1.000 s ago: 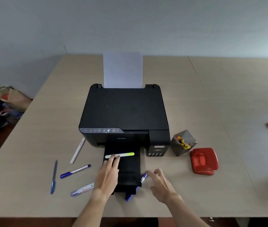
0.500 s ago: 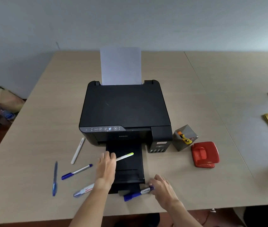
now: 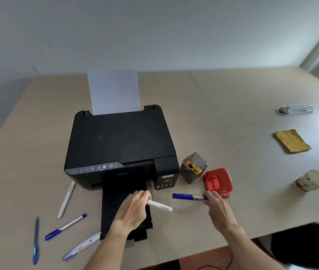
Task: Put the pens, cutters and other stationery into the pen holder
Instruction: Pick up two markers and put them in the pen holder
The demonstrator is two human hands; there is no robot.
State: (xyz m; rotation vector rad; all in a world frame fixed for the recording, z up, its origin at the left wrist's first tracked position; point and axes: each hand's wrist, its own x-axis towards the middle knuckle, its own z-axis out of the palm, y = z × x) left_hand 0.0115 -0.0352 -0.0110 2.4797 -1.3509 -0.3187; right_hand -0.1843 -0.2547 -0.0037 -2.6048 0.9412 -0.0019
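The grey pen holder point(image 3: 192, 173) stands right of the printer, with a yellow and orange cutter point(image 3: 193, 168) inside. My left hand point(image 3: 134, 208) is shut on a white highlighter point(image 3: 160, 205) above the printer's output tray. To its right, my right hand point(image 3: 216, 206) grips a blue marker point(image 3: 188, 196) by one end, near the red hole punch point(image 3: 218, 182). On the table to the left lie a white pen point(image 3: 66, 199), a blue-capped pen point(image 3: 65, 227), a blue pen point(image 3: 36, 240) and a white marker point(image 3: 81, 248).
A black printer point(image 3: 119, 145) with a paper sheet point(image 3: 113, 91) and its extended tray point(image 3: 115, 203) fills the table's middle. At the right are a paper cup point(image 3: 312, 180), a yellow cloth point(image 3: 292, 140) and a grey stapler-like object point(image 3: 296, 109). The table's front edge is close.
My left hand lifted the highlighter off the tray and carried it right. My right hand picked up the blue marker and moved it right toward the hole punch. The view shifted right.
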